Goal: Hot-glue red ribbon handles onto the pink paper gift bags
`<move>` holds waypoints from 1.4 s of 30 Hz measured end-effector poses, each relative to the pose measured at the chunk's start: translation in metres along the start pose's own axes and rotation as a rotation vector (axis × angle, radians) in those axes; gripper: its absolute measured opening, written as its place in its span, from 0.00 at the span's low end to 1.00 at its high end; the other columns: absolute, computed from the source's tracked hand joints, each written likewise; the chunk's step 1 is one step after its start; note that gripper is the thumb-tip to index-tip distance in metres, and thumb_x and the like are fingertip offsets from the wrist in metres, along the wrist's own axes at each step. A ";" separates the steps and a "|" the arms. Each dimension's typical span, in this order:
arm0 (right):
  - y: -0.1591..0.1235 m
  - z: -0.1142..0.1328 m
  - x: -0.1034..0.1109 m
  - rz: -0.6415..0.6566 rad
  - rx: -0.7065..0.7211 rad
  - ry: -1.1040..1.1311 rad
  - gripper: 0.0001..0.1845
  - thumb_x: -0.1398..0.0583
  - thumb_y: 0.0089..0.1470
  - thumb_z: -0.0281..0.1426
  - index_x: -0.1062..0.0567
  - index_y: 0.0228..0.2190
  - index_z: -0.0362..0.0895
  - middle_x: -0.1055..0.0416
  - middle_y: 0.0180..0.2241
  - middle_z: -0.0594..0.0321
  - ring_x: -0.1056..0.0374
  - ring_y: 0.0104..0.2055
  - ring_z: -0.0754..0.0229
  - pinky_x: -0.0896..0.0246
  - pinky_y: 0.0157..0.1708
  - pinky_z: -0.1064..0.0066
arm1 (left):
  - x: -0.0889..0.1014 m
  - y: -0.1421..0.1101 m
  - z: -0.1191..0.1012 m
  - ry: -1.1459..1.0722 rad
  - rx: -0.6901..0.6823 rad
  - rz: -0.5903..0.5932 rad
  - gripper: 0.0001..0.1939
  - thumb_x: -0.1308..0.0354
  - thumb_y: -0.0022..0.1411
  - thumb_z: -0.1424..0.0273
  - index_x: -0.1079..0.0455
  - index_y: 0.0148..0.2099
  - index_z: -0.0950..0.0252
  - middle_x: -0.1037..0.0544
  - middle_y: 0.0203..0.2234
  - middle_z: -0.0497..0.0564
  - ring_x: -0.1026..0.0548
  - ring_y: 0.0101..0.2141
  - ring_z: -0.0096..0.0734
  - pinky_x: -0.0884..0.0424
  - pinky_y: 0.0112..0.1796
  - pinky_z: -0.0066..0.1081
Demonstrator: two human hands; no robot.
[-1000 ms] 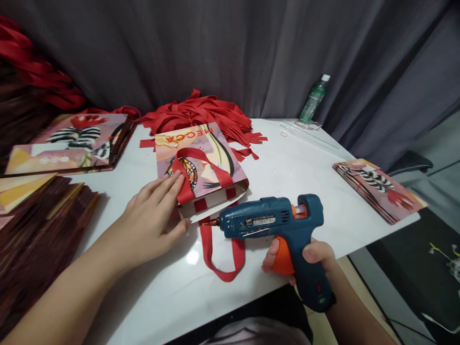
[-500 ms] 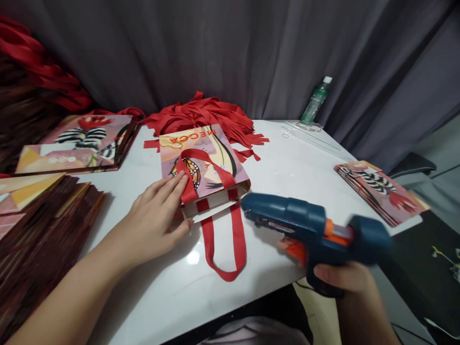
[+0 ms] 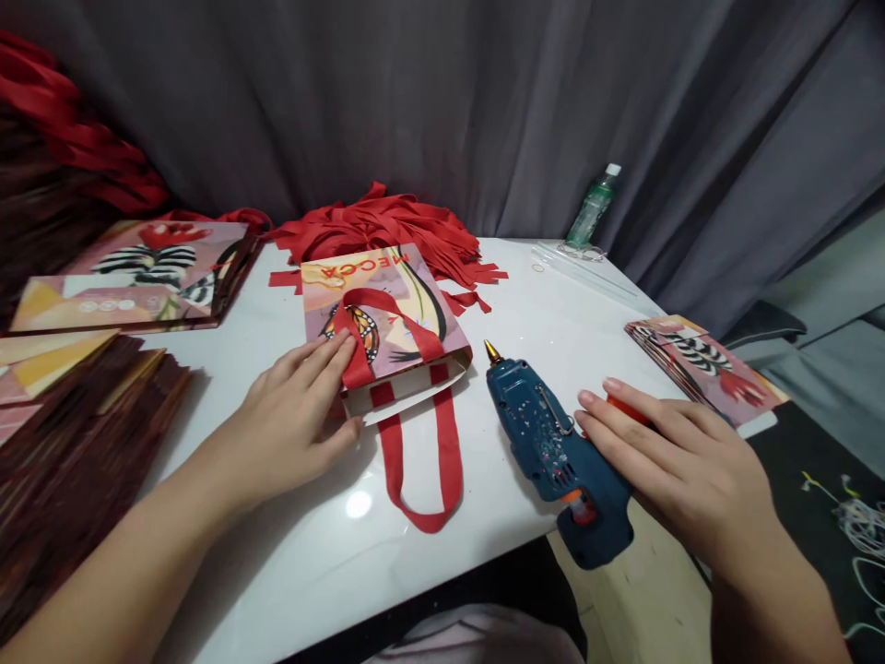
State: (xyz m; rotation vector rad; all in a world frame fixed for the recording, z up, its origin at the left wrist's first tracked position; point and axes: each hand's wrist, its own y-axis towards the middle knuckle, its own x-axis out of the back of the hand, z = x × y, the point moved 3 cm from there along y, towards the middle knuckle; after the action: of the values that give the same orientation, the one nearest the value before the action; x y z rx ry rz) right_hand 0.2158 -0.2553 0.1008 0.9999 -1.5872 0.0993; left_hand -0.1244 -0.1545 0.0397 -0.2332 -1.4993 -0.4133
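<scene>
Had the left hand [image 3: 294, 424], open with fingers outstretched, on a red strap [image 3: 358, 367] of the paper bag [image 3: 397, 337]. Had that bag lying on the white counter [image 3: 277, 563], before heaped red ribbons [image 3: 387, 224]. Rested the right hand [image 3: 691, 470], with fingers nearly straight, across the blue glue gun [image 3: 536, 424]; could not tell whether gripping it.

The head camera looks forward and down (from close) across the tabletop [image 3: 553, 323].

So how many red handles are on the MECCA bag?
2. One red handle lies across the printed side of the MECCA bag, by the left hand; the other handle lies on the white table. Any tucked underneath would be hidden.
</scene>
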 end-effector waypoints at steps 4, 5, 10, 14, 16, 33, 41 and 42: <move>0.004 0.001 0.002 0.011 0.007 -0.006 0.15 0.47 0.65 0.21 0.26 0.48 0.44 0.27 0.54 0.60 0.33 0.58 0.54 0.42 0.46 0.64 | -0.002 0.001 0.003 0.010 0.003 0.035 0.39 0.59 0.64 0.58 0.62 0.71 0.72 0.48 0.67 0.64 0.48 0.64 0.56 0.40 0.57 0.50; 0.005 0.001 0.001 0.015 0.008 -0.005 0.15 0.47 0.65 0.22 0.26 0.48 0.44 0.27 0.54 0.60 0.33 0.58 0.53 0.42 0.46 0.64 | -0.002 0.001 0.003 0.006 0.001 0.036 0.39 0.58 0.64 0.58 0.62 0.71 0.73 0.48 0.67 0.64 0.48 0.64 0.57 0.40 0.57 0.51; 0.006 0.002 -0.004 0.032 0.039 0.020 0.15 0.49 0.66 0.22 0.26 0.48 0.42 0.28 0.55 0.59 0.34 0.58 0.53 0.42 0.45 0.63 | -0.001 0.002 0.001 -0.009 0.013 0.033 0.39 0.58 0.64 0.58 0.60 0.71 0.74 0.48 0.67 0.65 0.48 0.64 0.57 0.41 0.58 0.51; 0.008 0.003 -0.005 0.017 0.064 0.025 0.15 0.49 0.66 0.22 0.25 0.47 0.40 0.28 0.54 0.59 0.33 0.58 0.53 0.42 0.44 0.63 | 0.000 0.002 0.000 -0.009 0.004 0.036 0.39 0.59 0.64 0.59 0.60 0.71 0.74 0.48 0.67 0.65 0.49 0.64 0.57 0.41 0.57 0.52; 0.009 0.003 -0.004 0.013 0.067 0.027 0.15 0.49 0.66 0.22 0.25 0.47 0.41 0.27 0.54 0.60 0.33 0.58 0.54 0.42 0.44 0.64 | 0.000 0.002 0.000 -0.002 -0.001 0.031 0.39 0.59 0.64 0.58 0.59 0.71 0.75 0.48 0.67 0.65 0.48 0.64 0.58 0.41 0.57 0.52; 0.009 0.003 -0.008 0.052 0.088 0.074 0.15 0.51 0.67 0.23 0.26 0.47 0.40 0.28 0.55 0.61 0.35 0.58 0.53 0.42 0.44 0.63 | -0.006 0.004 0.004 0.029 -0.031 -0.025 0.41 0.62 0.62 0.55 0.54 0.70 0.77 0.45 0.66 0.65 0.45 0.62 0.57 0.40 0.56 0.50; 0.011 0.003 -0.008 0.056 0.093 0.070 0.15 0.49 0.66 0.22 0.26 0.47 0.40 0.28 0.55 0.62 0.35 0.58 0.53 0.42 0.45 0.62 | -0.004 0.002 0.002 0.041 -0.073 -0.051 0.39 0.62 0.64 0.57 0.54 0.69 0.80 0.44 0.66 0.68 0.44 0.62 0.59 0.39 0.55 0.52; 0.011 0.003 -0.008 0.055 0.094 0.071 0.15 0.49 0.66 0.22 0.26 0.48 0.39 0.28 0.55 0.62 0.35 0.58 0.53 0.42 0.45 0.62 | -0.003 0.002 0.002 0.042 -0.073 -0.050 0.39 0.62 0.64 0.58 0.54 0.69 0.80 0.44 0.65 0.68 0.44 0.61 0.59 0.39 0.55 0.51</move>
State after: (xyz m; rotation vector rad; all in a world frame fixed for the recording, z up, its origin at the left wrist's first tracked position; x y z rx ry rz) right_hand 0.2066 -0.2458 0.0982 1.0146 -1.5572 0.2472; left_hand -0.1254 -0.1516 0.0368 -0.2431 -1.4524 -0.5107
